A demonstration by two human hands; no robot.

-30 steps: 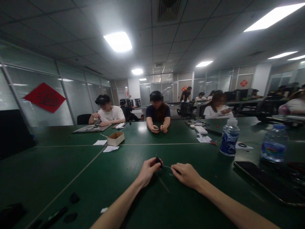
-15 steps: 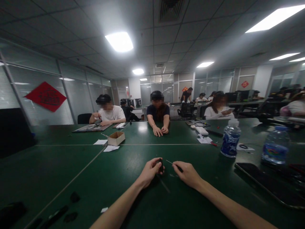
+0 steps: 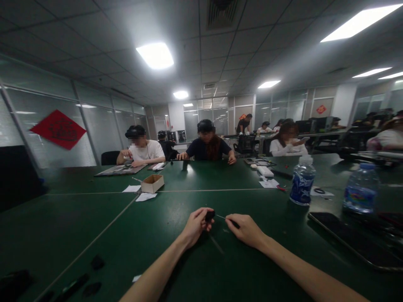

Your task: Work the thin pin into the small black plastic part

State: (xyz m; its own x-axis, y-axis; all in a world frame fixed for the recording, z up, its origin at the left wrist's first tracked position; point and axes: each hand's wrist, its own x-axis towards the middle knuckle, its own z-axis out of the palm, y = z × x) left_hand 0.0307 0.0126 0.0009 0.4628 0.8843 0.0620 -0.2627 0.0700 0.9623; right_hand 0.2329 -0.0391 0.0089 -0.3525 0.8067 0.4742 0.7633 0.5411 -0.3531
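Observation:
My left hand (image 3: 195,226) is closed around a small black part (image 3: 210,215), held over the green table (image 3: 176,209). What kind of part it is I cannot make out. To its right, my right hand (image 3: 245,228) grips the dark handle of a thin screwdriver-like tool (image 3: 221,217). Its slim metal shaft points left, with the tip close to the black part; whether they touch I cannot tell. Several dark pieces (image 3: 92,288) lie at the lower left of the table, beside a small white scrap (image 3: 136,278).
An open cardboard box (image 3: 153,183) and papers (image 3: 146,196) stand ahead to the left. On the right are a blue-labelled bottle (image 3: 302,182), another bottle (image 3: 361,191) and a phone (image 3: 352,241). A person (image 3: 208,144) sits across the table, others nearby.
My left hand has turned the black part and shifted slightly left. The tool's tip has come nearer to it. The person opposite has spread their hands apart.

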